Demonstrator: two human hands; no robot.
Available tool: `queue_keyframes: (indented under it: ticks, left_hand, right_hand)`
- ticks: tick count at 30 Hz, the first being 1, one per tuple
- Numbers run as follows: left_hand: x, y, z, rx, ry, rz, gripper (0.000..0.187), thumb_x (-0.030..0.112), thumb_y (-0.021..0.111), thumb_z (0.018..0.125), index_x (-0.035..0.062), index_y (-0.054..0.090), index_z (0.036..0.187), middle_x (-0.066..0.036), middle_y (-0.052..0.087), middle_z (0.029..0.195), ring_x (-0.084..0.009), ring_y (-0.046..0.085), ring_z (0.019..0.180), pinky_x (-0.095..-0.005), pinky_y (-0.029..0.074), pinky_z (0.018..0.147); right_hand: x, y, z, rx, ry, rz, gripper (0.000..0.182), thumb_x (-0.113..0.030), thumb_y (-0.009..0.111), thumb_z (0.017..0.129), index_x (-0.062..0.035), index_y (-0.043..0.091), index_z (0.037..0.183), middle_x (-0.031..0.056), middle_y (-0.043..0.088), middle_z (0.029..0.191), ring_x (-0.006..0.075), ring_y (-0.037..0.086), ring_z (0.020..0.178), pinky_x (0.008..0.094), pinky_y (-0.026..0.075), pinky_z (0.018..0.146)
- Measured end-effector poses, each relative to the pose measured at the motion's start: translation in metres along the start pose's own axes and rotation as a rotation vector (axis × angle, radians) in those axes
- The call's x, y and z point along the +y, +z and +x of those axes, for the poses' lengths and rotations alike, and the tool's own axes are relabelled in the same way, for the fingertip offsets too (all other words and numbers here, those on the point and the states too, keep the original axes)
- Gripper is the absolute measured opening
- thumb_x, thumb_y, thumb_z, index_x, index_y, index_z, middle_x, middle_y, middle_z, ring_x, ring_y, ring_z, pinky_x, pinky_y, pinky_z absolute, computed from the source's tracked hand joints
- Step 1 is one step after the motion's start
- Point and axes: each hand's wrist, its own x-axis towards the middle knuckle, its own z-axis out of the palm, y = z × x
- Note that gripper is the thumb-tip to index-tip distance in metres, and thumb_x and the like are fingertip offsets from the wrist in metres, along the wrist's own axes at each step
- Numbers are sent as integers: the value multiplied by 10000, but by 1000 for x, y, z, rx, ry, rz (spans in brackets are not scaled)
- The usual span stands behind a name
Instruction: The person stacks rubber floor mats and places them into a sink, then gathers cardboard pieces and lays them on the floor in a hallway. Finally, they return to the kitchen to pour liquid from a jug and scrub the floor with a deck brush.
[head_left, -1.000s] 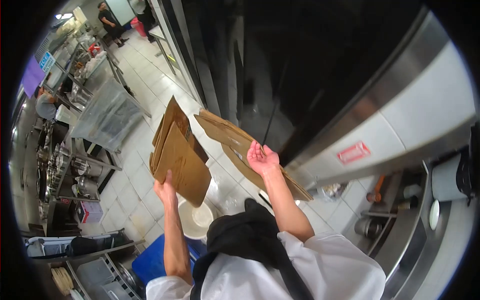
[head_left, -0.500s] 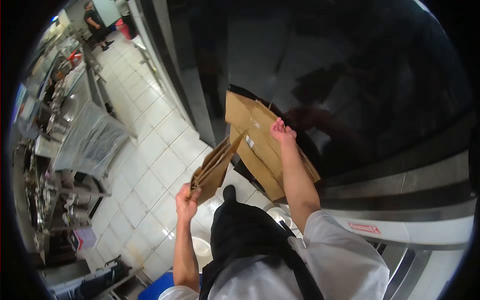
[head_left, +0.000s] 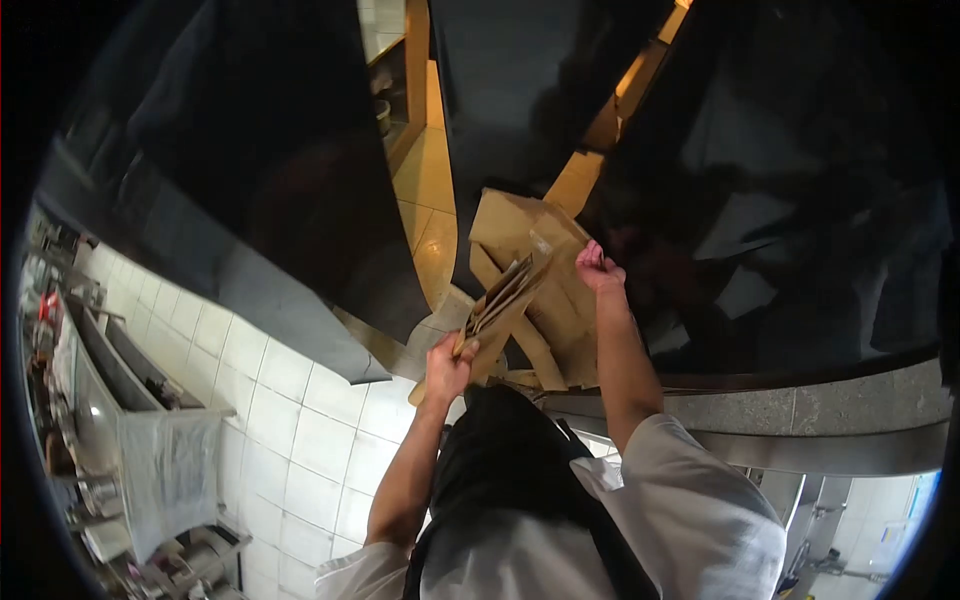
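My left hand point(head_left: 449, 366) is closed around the lower end of a bundle of folded brown cardboard point(head_left: 490, 325), whose layered edges face up. My right hand point(head_left: 600, 268) is closed at the right edge of a larger piece of flattened cardboard point(head_left: 570, 305), with its fingertips curled out of sight. The bundle overlaps the front of the larger piece. Both are held ahead of my body, close against dark door panels point(head_left: 520, 100).
Between the panels, gaps show a warmly lit tiled floor point(head_left: 432, 255). White floor tiles point(head_left: 320, 410) lie at left, beside a plastic-draped kitchen stand point(head_left: 165, 470). A grey ledge point(head_left: 800, 405) runs along the right.
The dark panels have parted, revealing the lit floor beyond. My view has turned left-to-right past the kitchen aisle, and my left hand has brought its bundle closer to the larger cardboard.
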Motion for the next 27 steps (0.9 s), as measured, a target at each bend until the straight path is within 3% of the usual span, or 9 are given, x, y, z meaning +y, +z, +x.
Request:
queue_keyframes:
  ticks: [6,12,14,15,19,24,25,26,27]
  left_hand:
    - [67,16,133,13,101,-44,216,147,672,854,-15,644,994,-219,655,967,-419,632,894,-427,503,764]
    - [132,45,257,65,222,-26,253,194,672,873,6,657,1042,-217,681,950,-375,660,887,-394,514,770]
    - [153,53,316,114,191,-119,272,226,659,889,9,659,1052,-204,695,946,-345,673,873,-388,515,771]
    - [165,56,350,136,201,-183,284,241,654,895,6,659,1055,-197,700,948,-327,680,865,-387,514,769]
    - [155,44,472,388,333,-183,270,196,679,887,10,671,1083,-145,721,990,-171,661,876,-330,509,808]
    - [33,-89,451,655,80,-165,357,204,662,919,-53,636,1164,-128,676,1170,-174,632,1015,-315,469,916]
    - [-56,-121,446,609,104,-838,408,271,679,910,-71,652,1132,-139,684,1147,-188,644,995,-316,476,898]
    - [-87,-127,428,844,100,-157,499,366,688,894,-89,665,1095,-154,690,1123,-210,652,977,-331,487,877]
    - [-101,-155,407,816,-399,-91,516,385,691,888,-93,670,1082,-155,693,1110,-219,655,948,-348,498,860]
  right_hand:
    - [-23,62,107,-310,139,-189,322,-269,329,960,-101,595,892,34,696,828,218,668,782,400,435,673]
    - [-16,140,183,77,62,-258,204,-221,402,794,-159,465,610,34,590,619,206,561,579,375,364,580]
    - [-27,146,226,-354,172,-205,193,-231,446,698,-179,372,527,19,495,546,188,469,518,352,309,541]
    - [-31,142,238,-611,212,-239,232,-199,388,831,-133,431,612,85,643,676,230,602,645,371,378,674]
    - [-59,191,288,-215,108,-193,242,-223,383,837,-144,454,619,76,644,690,233,634,721,393,381,719]
    - [-53,157,263,-80,-15,-85,280,-260,454,896,-56,645,911,75,706,912,250,649,1024,461,368,911]
    - [-51,148,248,-39,-56,-104,275,-261,452,921,-62,642,944,65,705,942,243,636,1052,465,361,916]
    - [-55,142,237,3,-102,-124,271,-261,450,946,-69,638,977,55,704,971,236,623,1079,468,355,922]
    - [-31,130,228,-24,-171,-121,271,-261,450,946,-69,638,977,55,704,971,236,623,1079,468,355,922]
